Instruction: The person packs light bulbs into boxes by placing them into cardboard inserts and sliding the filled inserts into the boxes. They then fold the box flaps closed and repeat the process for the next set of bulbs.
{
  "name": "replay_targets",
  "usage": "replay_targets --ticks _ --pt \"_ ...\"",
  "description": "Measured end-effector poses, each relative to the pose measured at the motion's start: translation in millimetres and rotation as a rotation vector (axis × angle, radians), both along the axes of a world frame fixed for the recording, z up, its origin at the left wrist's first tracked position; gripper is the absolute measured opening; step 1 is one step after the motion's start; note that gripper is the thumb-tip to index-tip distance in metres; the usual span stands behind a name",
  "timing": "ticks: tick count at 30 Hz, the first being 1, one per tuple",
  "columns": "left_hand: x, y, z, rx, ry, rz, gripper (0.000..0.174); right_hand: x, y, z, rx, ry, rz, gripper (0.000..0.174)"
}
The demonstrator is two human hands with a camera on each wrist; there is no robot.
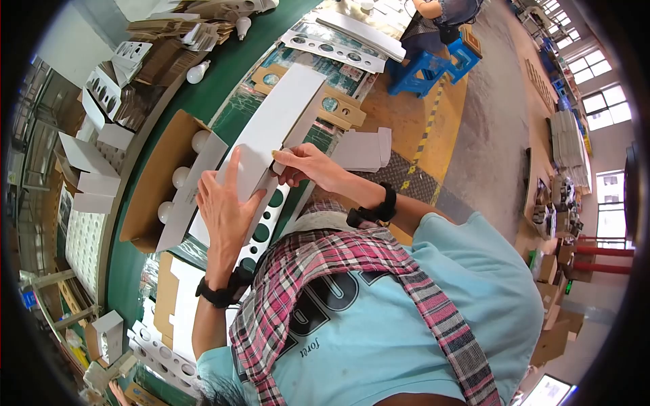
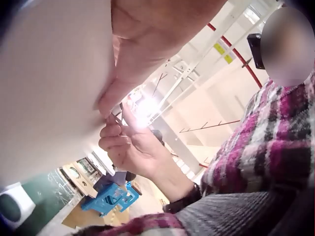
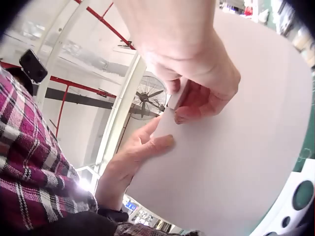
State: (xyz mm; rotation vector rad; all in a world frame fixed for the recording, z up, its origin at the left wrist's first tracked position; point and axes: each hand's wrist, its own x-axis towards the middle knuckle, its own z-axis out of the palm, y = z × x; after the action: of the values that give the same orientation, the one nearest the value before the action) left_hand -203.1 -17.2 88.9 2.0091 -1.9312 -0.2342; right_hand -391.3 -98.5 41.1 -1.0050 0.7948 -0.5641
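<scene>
A long white box [image 1: 279, 111] lies slantwise across the bench in front of the person. The left hand [image 1: 227, 208] rests on its near part, index finger stretched along the top and thumb at the side edge. At the box's side edge the right hand [image 1: 308, 166] pinches a small flap [image 1: 282, 162] between thumb and fingers. In the right wrist view, the right hand [image 3: 189, 64] holds this flap [image 3: 181, 96] upright from the white panel [image 3: 221, 147], with the left hand [image 3: 133, 160] beside it. The left wrist view shows the right hand [image 2: 135, 150] at the panel edge.
An open brown carton [image 1: 152, 183] with several white bulbs stands left of the box. White strips with round holes [image 1: 332, 51] lie at the far end and beside the box. Stacked cardboard inserts [image 1: 169, 61] are at the upper left; blue stools [image 1: 433, 68] stand beyond the bench.
</scene>
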Motion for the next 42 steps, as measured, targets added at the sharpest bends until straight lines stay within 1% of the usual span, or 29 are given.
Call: replay_targets --ticks 1,3,6,7,9,10,13,14,17,19,21,22,25,28,30,31,34,37,38,40,41,42 --pt "-0.6 0.6 -0.8 0.013 0.02 -0.004 0.083 -0.9 0.4 -3.1 -0.004 0.015 -0.005 0.043" --pt "-3.7 1.5 -2.2 -0.011 -0.019 -0.01 0.082 -1.9 1.6 -8.8 -0.013 0.047 -0.013 0.044" --pt "-4.6 3.9 2.9 -0.017 -0.03 -0.033 0.082 -3.4 6.3 -1.8 0.002 0.053 -0.043 0.044" --pt "-4.2 6.2 5.0 -0.011 -0.025 -0.04 0.082 -4.0 8.3 4.6 -0.078 0.095 -0.048 0.042" --pt "4.2 5.5 4.6 0.054 0.09 -0.042 0.081 -6.6 11.5 18.3 -0.24 0.171 -0.057 0.038" --pt "9.8 4.4 4.4 0.086 0.147 -0.043 0.081 -13.3 9.7 21.4 -0.407 0.266 0.006 0.03" --pt "21.1 3.9 2.9 0.077 0.197 -0.057 0.079 -16.7 -3.8 27.2 -1.503 0.417 -0.132 0.033" --pt "23.9 3.2 4.9 0.075 0.187 -0.059 0.079 -18.2 -8.2 26.6 -1.413 0.37 0.006 0.04" --pt "26.1 1.2 14.5 0.079 0.147 -0.089 0.078 -21.5 -16.6 46.7 -1.522 0.401 0.067 0.039" --pt "24.4 1.3 15.9 0.097 0.102 -0.138 0.077 -19.8 -27.1 46.6 -1.549 0.36 0.138 0.037" --pt "21.0 2.2 15.9 0.128 0.187 -0.175 0.077 -18.4 -38.4 43.2 -1.59 0.306 0.246 0.035" --pt "19.5 2.9 15.4 0.145 0.23 -0.194 0.076 -20.1 -39.4 42.5 -1.476 0.324 0.298 0.033" --pt "20.2 2.7 15.3 0.188 0.308 -0.171 0.074 -17.6 -35.4 37.5 -1.509 0.323 0.255 0.03" --pt "23.3 0.7 10.8 0.198 0.31 -0.212 0.075 -12.8 -34.2 27.9 -1.492 0.417 0.292 0.027" --pt "31.4 -8.5 4.2 0.228 0.333 -0.236 0.074 -7.0 -37.9 21.0 -1.534 0.446 0.29 0.031" --pt "36.4 -13.7 -2.2 0.247 0.347 -0.247 0.074 -6.1 -38.4 18.5 -1.551 0.462 0.291 0.033" --pt "57.7 -52.2 -42.6 0.338 0.735 -0.272 0.072 -11.9 -50.3 32.1 -1.677 0.509 0.182 0.057" --pt "68.0 -85.2 -42.9 0.661 0.928 -0.144 0.07 -56.7 -45.8 64.8 -1.56 0.705 0.392 0.08" --pt "68.9 -94.6 -56.7 0.584 0.991 -0.146 0.066 -75.0 -44.0 65.8 -1.558 0.782 0.431 0.085" --pt "65.6 -105.2 -39.7 0.738 1.095 -0.053 0.063 -105.9 -42.0 59.2 -1.551 0.936 0.506 0.094" --pt "63.3 -111.5 -32.0 0.82 1.14 -0.012 0.062 -115.1 -40.5 53.4 -1.572 0.959 0.47 0.092" --pt "63.9 -120.0 -32.5 0.985 1.124 0.109 0.056 -124.5 -39.2 47.2 -1.593 0.985 0.431 0.09"
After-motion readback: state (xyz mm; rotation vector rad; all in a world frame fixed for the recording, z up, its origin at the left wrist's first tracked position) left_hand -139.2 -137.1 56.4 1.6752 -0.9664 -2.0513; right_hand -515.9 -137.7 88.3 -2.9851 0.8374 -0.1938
